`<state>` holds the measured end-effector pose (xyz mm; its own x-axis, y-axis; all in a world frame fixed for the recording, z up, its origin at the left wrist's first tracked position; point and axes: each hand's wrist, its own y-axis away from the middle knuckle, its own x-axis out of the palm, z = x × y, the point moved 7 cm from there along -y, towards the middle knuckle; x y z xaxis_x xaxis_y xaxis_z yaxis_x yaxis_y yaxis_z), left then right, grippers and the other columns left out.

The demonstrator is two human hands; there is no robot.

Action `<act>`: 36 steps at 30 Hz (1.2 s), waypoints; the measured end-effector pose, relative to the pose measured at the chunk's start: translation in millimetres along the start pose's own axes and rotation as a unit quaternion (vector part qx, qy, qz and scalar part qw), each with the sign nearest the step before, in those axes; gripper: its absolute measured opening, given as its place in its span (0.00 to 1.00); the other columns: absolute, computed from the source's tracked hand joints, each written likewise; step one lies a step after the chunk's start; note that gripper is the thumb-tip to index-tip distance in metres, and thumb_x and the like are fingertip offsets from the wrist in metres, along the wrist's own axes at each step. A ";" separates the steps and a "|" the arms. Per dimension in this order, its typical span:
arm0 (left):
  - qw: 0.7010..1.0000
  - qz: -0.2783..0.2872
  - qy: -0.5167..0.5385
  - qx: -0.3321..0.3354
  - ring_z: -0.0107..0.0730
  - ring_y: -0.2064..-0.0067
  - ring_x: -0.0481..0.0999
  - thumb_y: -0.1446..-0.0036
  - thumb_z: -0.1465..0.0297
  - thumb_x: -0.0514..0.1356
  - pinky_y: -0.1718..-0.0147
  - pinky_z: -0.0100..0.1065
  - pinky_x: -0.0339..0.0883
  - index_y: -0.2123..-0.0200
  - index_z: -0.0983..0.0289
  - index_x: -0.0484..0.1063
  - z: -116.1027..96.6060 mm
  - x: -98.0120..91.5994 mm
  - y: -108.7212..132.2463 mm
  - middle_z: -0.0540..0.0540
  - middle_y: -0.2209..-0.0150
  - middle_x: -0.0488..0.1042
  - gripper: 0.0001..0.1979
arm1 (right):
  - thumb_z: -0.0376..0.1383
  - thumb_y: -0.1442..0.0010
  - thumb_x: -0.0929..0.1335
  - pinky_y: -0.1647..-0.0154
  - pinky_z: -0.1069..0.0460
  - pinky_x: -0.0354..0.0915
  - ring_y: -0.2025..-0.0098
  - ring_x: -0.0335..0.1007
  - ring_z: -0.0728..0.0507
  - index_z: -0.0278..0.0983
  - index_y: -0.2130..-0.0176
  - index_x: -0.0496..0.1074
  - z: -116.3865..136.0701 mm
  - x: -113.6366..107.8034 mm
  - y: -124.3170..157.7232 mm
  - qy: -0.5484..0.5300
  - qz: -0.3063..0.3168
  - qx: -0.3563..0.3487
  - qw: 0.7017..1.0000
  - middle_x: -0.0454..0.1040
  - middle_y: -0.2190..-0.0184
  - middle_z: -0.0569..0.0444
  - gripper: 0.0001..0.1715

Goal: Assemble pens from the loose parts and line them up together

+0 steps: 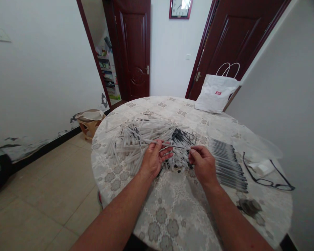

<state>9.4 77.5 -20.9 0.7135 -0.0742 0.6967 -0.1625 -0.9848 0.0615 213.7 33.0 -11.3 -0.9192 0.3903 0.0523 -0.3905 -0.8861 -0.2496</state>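
Above the heap of pale tubes (153, 130) on the round table (184, 223), your left hand (154, 158) pinches a slender rod (169, 144) between thumb and fingers, the remaining fingers loosely spread. Its long axis runs left to right, almost level, dipping slightly rightward, its thin dark end aimed at your right hand (202, 164). That hand is curled in, thumb near forefinger; you cannot tell whether it grips anything. A bunch of black sticks (180, 135) lies just beyond the dark end. To the right sit a neat row of dark-filled tubes (226, 164) and, farther right, black glasses (267, 183). Your rod looks greyish-white along its left part, thinner and black at the right.
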 end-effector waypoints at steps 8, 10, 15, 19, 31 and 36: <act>0.992 0.088 -0.011 -0.094 0.40 0.60 0.84 0.44 0.65 0.70 0.63 0.37 0.80 0.59 0.68 0.75 12.6 14.9 10.0 0.62 0.60 0.82 0.14 | 0.45 0.41 0.73 0.73 0.53 0.66 0.76 0.68 0.49 0.38 0.59 0.76 -2.0 26.8 14.4 -0.004 0.128 0.025 0.991 0.76 0.74 0.57 0.14; 0.990 0.095 -0.015 -0.106 0.40 0.61 0.84 0.43 0.66 0.69 0.63 0.36 0.80 0.59 0.69 0.76 13.8 15.2 10.7 0.62 0.61 0.82 0.13 | 0.45 0.42 0.74 0.75 0.54 0.64 0.77 0.67 0.49 0.39 0.61 0.75 -6.2 27.8 13.6 -0.022 0.140 0.048 0.989 0.75 0.75 0.58 0.15; 0.991 0.083 0.005 -0.108 0.38 0.63 0.84 0.41 0.67 0.68 0.63 0.37 0.80 0.60 0.69 0.76 11.7 12.9 7.7 0.60 0.63 0.82 0.11 | 0.48 0.43 0.75 0.77 0.54 0.62 0.77 0.66 0.48 0.38 0.63 0.74 -13.1 25.1 7.7 -0.047 0.149 0.086 0.984 0.73 0.76 0.58 0.17; 0.996 0.035 0.047 -0.066 0.35 0.63 0.84 0.40 0.66 0.67 0.61 0.36 0.80 0.60 0.67 0.76 2.1 3.1 0.1 0.58 0.63 0.83 0.10 | 0.47 0.40 0.72 0.74 0.53 0.61 0.76 0.66 0.48 0.39 0.62 0.76 -1.1 11.9 0.1 0.067 0.130 0.035 0.989 0.74 0.75 0.57 0.15; 0.999 -0.005 0.042 -0.012 0.38 0.60 0.84 0.42 0.64 0.69 0.60 0.38 0.79 0.59 0.65 0.73 -5.8 -0.9 -2.3 0.57 0.62 0.82 0.14 | 0.34 0.38 0.68 0.64 0.51 0.59 0.62 0.74 0.41 0.39 0.61 0.78 3.6 42.6 34.3 0.569 0.371 -0.120 0.724 0.78 0.64 0.48 0.07; 1.000 -0.003 0.031 0.000 0.38 0.60 0.84 0.44 0.66 0.70 0.61 0.38 0.79 0.58 0.65 0.73 -6.0 0.4 -1.5 0.57 0.61 0.82 0.13 | 0.34 0.37 0.66 0.66 0.51 0.57 0.64 0.74 0.41 0.38 0.63 0.75 3.3 49.5 36.8 0.595 0.352 -0.130 0.711 0.77 0.63 0.47 0.07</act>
<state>5.9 79.9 -16.4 0.6705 -0.0592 0.7396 -0.1595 -0.9850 0.0657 153.7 18.9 -14.8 -0.1269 -0.0551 -0.9904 0.3092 -0.9509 0.0133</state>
